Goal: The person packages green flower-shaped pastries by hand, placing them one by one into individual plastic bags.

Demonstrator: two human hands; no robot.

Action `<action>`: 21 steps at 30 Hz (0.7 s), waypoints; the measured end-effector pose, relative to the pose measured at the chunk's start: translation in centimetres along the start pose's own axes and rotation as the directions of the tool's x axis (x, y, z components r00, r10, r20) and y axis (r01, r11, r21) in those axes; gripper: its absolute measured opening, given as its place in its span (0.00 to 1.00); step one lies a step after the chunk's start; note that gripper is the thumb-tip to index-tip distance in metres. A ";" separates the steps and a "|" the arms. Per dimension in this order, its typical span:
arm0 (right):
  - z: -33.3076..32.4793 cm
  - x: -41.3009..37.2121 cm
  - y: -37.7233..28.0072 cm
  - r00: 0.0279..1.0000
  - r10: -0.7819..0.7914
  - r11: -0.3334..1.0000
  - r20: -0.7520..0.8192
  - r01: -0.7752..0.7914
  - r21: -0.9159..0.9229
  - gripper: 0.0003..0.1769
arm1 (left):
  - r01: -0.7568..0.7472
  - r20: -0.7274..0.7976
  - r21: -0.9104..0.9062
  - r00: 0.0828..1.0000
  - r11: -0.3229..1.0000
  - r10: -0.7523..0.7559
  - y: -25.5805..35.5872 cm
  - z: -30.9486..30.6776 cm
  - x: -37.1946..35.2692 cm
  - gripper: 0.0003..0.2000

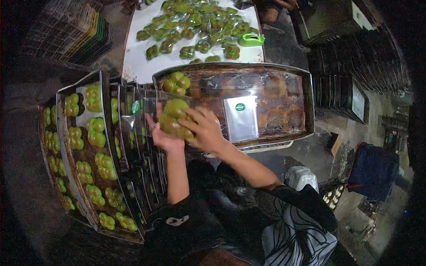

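Observation:
A green bun (174, 119) of several rounded lobes is between my two hands, above the left end of a dark baking tray (230, 66). My left hand (167, 138) cups it from below and the left, palm up. From the right, my right hand (205, 129) presses its bent fingers over the bun and is slightly blurred. Close to my left fingers is a clear plastic bag (129, 116) with a green label. Another green bun (176, 84) sits in the tray's upper left corner. On the tray lies a stack of clear bags (242, 119).
Trays of green buns (95, 133) stand on edge in this view at my left. Beyond the tray, a white table (137, 57) carries many wrapped green buns (195, 26) and a green tape dispenser (251, 40). Stacked crates (84, 35) rise at far left. Another person's hand (284, 4) shows at the top.

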State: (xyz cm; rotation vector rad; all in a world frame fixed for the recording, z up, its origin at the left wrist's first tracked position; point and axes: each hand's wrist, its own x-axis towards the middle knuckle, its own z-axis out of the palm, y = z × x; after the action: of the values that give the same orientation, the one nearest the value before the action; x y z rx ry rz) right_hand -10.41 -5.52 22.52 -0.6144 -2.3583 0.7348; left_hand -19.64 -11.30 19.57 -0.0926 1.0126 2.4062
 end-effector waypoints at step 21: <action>-4.8 -4.1 12.6 0.816 0.444 0.844 0.370 -0.520 0.132 0.29 | -0.721 0.293 0.654 0.520 -0.229 -0.802 -15.9 -9.9 -11.1 0.16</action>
State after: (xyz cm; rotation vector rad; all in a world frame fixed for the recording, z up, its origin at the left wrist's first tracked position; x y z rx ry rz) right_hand -1.25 3.11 16.26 -1.0864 -2.3699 1.4141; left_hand -3.62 -13.71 5.03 1.5614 1.8346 0.1363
